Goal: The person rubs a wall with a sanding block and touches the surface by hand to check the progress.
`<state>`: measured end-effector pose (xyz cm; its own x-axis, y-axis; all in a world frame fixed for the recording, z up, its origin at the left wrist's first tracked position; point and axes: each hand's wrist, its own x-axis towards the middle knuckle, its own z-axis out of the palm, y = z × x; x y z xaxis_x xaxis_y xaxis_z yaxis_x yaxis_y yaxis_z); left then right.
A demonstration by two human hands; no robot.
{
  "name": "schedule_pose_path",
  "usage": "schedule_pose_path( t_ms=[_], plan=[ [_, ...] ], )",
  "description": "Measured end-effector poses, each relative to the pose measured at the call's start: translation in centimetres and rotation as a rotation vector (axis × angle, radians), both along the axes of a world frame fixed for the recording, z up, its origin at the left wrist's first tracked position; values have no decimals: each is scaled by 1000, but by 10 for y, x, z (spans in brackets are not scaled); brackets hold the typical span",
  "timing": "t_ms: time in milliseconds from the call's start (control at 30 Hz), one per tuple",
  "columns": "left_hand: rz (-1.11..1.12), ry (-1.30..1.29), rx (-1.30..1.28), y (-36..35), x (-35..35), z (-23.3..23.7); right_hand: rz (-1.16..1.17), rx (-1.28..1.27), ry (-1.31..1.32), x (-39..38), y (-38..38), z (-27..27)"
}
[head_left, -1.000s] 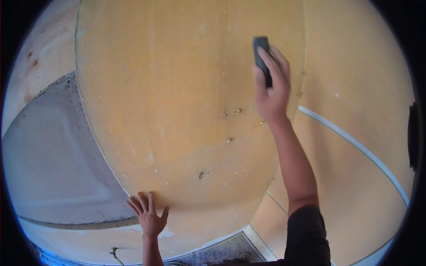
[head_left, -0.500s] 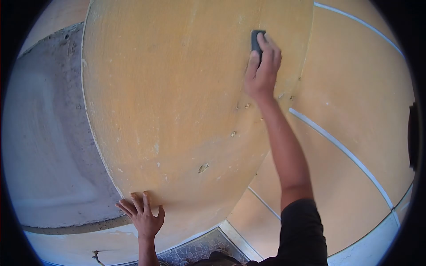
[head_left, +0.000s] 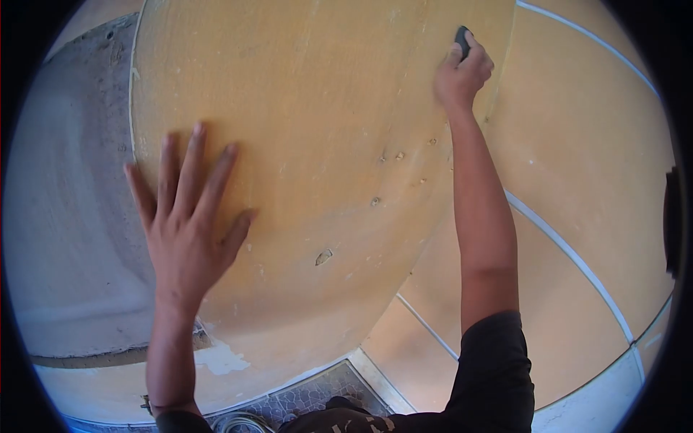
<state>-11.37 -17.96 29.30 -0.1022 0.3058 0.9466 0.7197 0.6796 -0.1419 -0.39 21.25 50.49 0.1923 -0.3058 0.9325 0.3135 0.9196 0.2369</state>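
Observation:
A yellow-orange wall (head_left: 310, 108) with worn paint, scuffs and small holes fills the middle of the view. High on its right side, my right hand (head_left: 465, 76) is closed around a dark sanding block (head_left: 462, 37) held close against the surface. Most of the block is hidden by the fingers and palm. My left hand (head_left: 188, 231) is open over the left part of the wall, fingers spread and pointing up. Its little finger reaches the boundary with a grey panel (head_left: 65, 202). Between the hands, a chipped hole (head_left: 323, 257) shows in the wall.
A smoother orange wall (head_left: 577, 166) with pale strips (head_left: 570, 249) adjoins on the right. Below are a patterned floor (head_left: 307, 400) and a coiled hose (head_left: 242, 422). A small tap (head_left: 146, 405) is partly hidden by the left forearm. Peeled white paint (head_left: 222, 359) shows low down.
My left hand has left its low spot on the wall and risen, appearing larger and nearer. My right hand has moved up and right with the block. The hose has come into view.

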Motion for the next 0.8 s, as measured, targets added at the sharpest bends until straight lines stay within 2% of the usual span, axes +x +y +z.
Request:
schedule_pose_path(
  t_ms=[67,133,200,233,300,333,400,433,533,567,600,667,733,800],
  plan=[
    [-1,5,11,8,0,22,107,-348,107,-5,-5,6],
    [1,26,22,16,5,30,158,-327,76,-5,-36,-23],
    [5,32,45,25,5,34,177,-108,-156,-2,-61,-60],
    [10,55,57,26,3,35,182,-94,-134,2,-56,-60],
    [16,57,61,26,3,30,32,35,-170,16,-32,-60],
    [15,67,64,26,2,29,30,38,-161,20,-20,-54],
    [10,68,59,27,2,28,165,-284,-18,22,-2,-29],
    [10,68,58,28,3,29,217,-333,21,21,4,-21],
    [26,60,42,31,7,33,212,-236,114,-1,-6,-33],
    [26,53,47,33,8,34,216,-55,63,-6,-17,-46],
    [29,50,51,35,8,35,219,-53,71,-5,-26,-58],
    [35,70,53,37,6,35,212,96,-80,-4,-40,-79],
    [36,76,40,33,5,31,140,117,-38,10,-12,-52],
    [27,68,20,32,6,31,150,-136,86,18,7,-27]
  ],
)
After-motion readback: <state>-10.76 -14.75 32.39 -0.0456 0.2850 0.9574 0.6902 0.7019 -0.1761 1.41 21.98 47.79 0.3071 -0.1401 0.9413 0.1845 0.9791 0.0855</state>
